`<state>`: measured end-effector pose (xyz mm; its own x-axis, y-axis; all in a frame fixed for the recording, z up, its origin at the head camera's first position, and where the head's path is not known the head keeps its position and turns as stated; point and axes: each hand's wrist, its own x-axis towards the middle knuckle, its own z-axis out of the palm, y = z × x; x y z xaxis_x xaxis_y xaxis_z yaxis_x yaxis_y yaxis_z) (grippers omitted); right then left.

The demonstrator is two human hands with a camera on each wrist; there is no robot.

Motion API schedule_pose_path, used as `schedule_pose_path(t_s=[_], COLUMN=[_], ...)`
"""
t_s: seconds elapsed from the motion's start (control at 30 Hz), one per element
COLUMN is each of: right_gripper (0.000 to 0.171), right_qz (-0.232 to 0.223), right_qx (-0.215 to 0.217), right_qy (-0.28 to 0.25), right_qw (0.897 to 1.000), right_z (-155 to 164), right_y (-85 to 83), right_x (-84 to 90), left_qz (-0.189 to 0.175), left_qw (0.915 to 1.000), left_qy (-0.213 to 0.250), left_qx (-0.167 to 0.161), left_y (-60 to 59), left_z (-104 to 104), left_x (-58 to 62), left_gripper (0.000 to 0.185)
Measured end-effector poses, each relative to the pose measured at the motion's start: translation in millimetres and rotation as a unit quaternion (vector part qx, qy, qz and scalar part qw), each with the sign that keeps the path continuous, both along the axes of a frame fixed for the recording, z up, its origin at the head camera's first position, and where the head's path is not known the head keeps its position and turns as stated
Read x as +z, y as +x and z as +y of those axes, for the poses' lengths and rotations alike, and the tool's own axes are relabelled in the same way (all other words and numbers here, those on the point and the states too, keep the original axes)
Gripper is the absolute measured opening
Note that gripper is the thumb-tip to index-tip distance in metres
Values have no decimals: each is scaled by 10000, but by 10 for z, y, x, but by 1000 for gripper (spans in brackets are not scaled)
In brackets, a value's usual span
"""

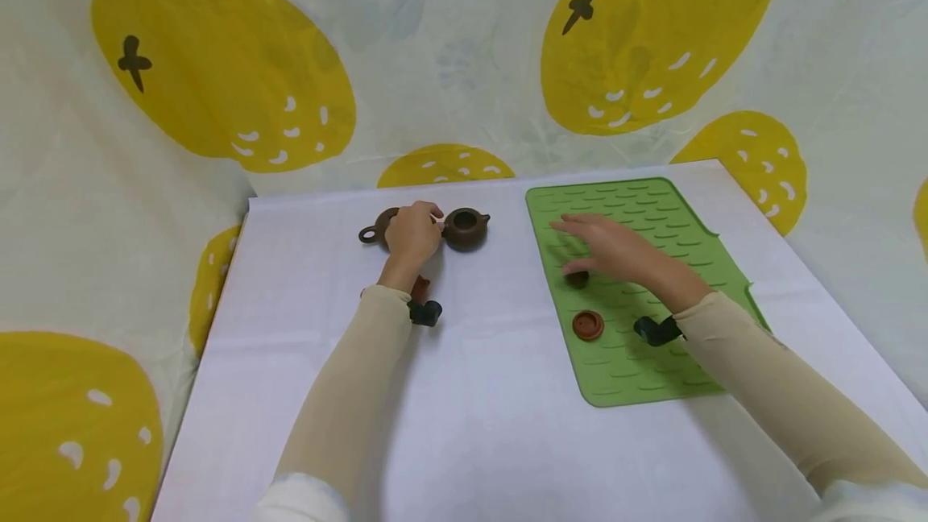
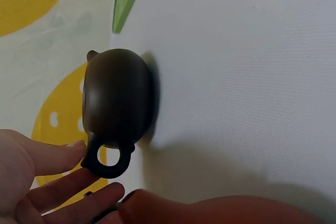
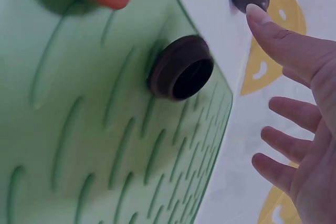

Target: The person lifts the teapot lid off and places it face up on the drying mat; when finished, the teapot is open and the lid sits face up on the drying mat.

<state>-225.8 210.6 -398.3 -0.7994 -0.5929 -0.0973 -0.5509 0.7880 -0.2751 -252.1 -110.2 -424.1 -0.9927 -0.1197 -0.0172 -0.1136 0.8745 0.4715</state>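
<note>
My left hand (image 1: pixel 415 234) reaches past one dark brown teapot (image 1: pixel 386 225) to the handle of another dark teapot (image 1: pixel 466 229), which has no lid on. In the left wrist view thumb and index finger pinch this teapot's (image 2: pixel 118 95) ring handle. A reddish teapot (image 1: pixel 420 288) is mostly hidden under the left wrist. Over the green mat hovers my right hand (image 1: pixel 609 248), fingers spread and holding nothing. Just below it lies a dark lid (image 3: pixel 181 69), hollow side showing. Nearer me on the mat is a reddish lid (image 1: pixel 588 325).
The ridged green mat (image 1: pixel 638 377) covers the right part of a table with a white cloth (image 1: pixel 493 425). Behind stands a pale curtain (image 1: pixel 449 47) with large yellow fruit prints. The table's back edge runs just beyond the teapots.
</note>
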Motion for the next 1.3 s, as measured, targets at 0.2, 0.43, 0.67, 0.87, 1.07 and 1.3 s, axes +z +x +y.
schedule_pose_path(t_s=[0.2,0.43,0.67,0.87,1.07,1.3], right_gripper=[89,90,91,92,88,82], right_qz=[326,489,768,818,818,571], right_qx=[209,392,656,789,1005,1055], right_qy=[-123,-186,-175,-80,-166,-164], right_qw=[9992,9979,9947,9935,9914,9926], right_z=[-165,-434,-662,-880,-1130,-1445], right_y=[-65,-135,-215,-255,-273,-301], right_x=[61,182,242,267,264,221], left_qz=[234,461,744,742,792,627], left_qw=[9996,9983,9968,9971,9968,9975], left_qy=[-23,59,108,117,42,27], left_qx=[-172,-365,-285,-120,27,313], left_y=[45,139,192,258,313,333], left_z=[-36,-112,-230,-374,-563,-793], left_x=[92,241,394,498,486,349], left_gripper=[23,25,26,28,31,31])
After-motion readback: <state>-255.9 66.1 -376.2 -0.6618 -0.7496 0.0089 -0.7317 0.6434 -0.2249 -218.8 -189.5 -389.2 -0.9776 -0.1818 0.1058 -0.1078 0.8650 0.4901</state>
